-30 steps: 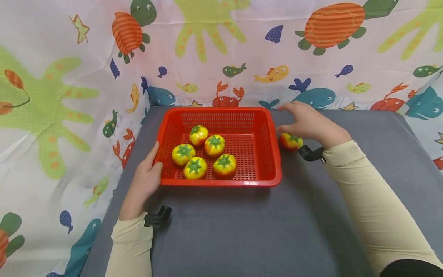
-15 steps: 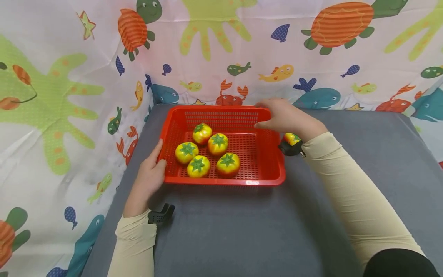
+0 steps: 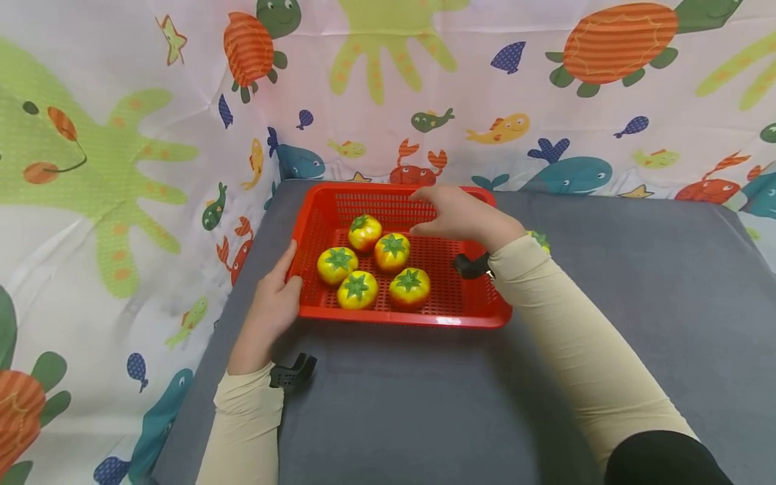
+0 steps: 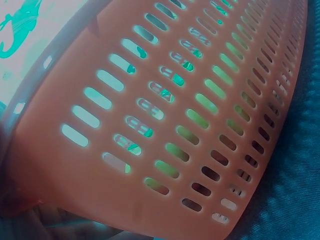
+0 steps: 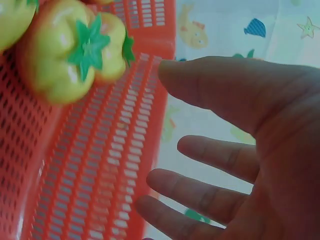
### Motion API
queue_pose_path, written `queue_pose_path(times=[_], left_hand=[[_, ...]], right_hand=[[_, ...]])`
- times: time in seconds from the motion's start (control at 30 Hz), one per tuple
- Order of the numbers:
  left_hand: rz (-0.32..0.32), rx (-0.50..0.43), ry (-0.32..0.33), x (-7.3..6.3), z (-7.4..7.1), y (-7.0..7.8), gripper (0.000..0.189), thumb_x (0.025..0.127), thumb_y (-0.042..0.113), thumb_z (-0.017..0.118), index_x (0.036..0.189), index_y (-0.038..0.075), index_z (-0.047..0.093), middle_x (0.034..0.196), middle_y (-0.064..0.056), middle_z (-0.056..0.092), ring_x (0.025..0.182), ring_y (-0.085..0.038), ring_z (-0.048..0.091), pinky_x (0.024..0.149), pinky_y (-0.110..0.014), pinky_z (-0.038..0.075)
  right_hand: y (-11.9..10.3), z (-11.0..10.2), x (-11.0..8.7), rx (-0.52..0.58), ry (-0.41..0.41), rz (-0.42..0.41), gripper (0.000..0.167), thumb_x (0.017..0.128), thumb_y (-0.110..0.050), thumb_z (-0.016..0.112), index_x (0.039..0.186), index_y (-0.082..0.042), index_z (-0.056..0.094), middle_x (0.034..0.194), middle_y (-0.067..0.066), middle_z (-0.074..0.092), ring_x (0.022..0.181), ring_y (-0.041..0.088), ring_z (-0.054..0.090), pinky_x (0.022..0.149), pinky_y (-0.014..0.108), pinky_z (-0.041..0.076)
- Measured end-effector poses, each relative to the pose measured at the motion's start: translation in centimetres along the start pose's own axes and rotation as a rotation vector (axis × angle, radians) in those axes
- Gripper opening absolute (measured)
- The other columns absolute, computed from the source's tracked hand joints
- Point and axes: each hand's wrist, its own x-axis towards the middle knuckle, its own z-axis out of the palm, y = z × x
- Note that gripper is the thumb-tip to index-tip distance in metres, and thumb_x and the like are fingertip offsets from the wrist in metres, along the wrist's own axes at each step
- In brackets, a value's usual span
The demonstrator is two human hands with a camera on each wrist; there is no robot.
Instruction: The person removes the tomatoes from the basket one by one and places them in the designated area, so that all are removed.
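Observation:
A red plastic basket (image 3: 445,321) with slotted walls stands on the grey table in the head view. Several yellow-red toy tomatoes with green star-shaped tops, such as this tomato (image 3: 409,289), lie in its left and middle part. My left hand (image 3: 269,313) grips the basket's left rim, thumb on the near side; the left wrist view shows mostly the slotted wall (image 4: 150,135). Over the basket's right half hovers my right hand (image 3: 462,214), fingers spread and holding nothing. One more toy tomato (image 3: 538,240) sits outside to the right, mostly hidden by my right sleeve.
A grey cloth (image 3: 400,404) covers the table. Behind and to the left hangs a white curtain (image 3: 376,81) printed with sea animals. A black wrist mount (image 3: 294,370) is strapped to my left wrist, and another mount (image 3: 471,266) to my right.
My right hand has moved left, from above the tomato outside the basket to over the basket's inside. The left hand keeps its hold on the rim. The whole head view has shifted slightly.

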Motion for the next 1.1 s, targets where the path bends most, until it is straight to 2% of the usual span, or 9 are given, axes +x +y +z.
queue_pose_path(times=[0.17,0.3,0.37,0.63,0.93,1.1], left_hand=[[0.0,0.003,0.011,0.1,0.1,0.0,0.067,0.106,0.022,0.042,0.168,0.038,0.021,0.169,-0.009,0.034,0.137,-0.036,0.055,0.111,-0.058,0.047],[0.016,0.003,0.015,0.1,0.2,-0.1,0.067,0.106,0.021,0.042,0.168,0.035,0.022,0.17,-0.008,0.033,0.145,-0.035,0.048,0.116,-0.058,0.041],[0.018,-0.001,0.014,0.2,0.2,-0.1,0.067,0.106,0.021,0.042,0.168,0.036,0.022,0.169,-0.008,0.033,0.144,-0.035,0.049,0.115,-0.058,0.042],[0.012,-0.001,0.016,0.2,0.1,-0.3,0.067,0.106,0.022,0.042,0.168,0.038,0.022,0.167,-0.01,0.037,0.132,-0.036,0.059,0.111,-0.058,0.047],[0.013,-0.002,0.022,0.1,0.1,-0.3,0.067,0.106,0.023,0.043,0.167,0.04,0.022,0.165,-0.009,0.041,0.114,-0.035,0.067,0.095,-0.052,0.058],[0.023,-0.005,0.024,0.1,0.1,-0.3,0.067,0.106,0.022,0.043,0.167,0.039,0.023,0.165,-0.009,0.041,0.11,-0.035,0.069,0.093,-0.052,0.058]], right_hand=[[-0.7,1.3,1.4,0.03,-0.051,0.032,0.071,0.093,-0.034,0.078,0.154,-0.007,0.051,0.153,0.012,0.055,0.139,0.031,0.05,0.114,0.053,0.045],[-1.0,2.5,2.2,0.048,-0.08,0.039,0.072,0.092,-0.035,0.079,0.153,-0.008,0.052,0.151,0.01,0.056,0.137,0.028,0.051,0.114,0.052,0.046],[-1.0,3.1,2.6,0.046,-0.101,0.04,0.073,0.092,-0.037,0.079,0.153,-0.008,0.051,0.151,0.01,0.056,0.136,0.028,0.051,0.114,0.052,0.045],[-1.2,4.5,3.8,0.02,-0.161,0.064,0.082,0.088,-0.045,0.082,0.156,-0.011,0.049,0.153,0.007,0.054,0.14,0.028,0.048,0.118,0.054,0.041],[-1.2,5.4,4.3,-0.015,-0.202,0.064,0.077,0.087,-0.044,0.083,0.152,-0.014,0.054,0.144,0.006,0.061,0.13,0.028,0.054,0.113,0.053,0.045],[-1.2,5.6,4.4,-0.019,-0.196,0.058,0.077,0.087,-0.044,0.084,0.152,-0.014,0.054,0.143,0.006,0.061,0.128,0.027,0.055,0.114,0.053,0.045]])
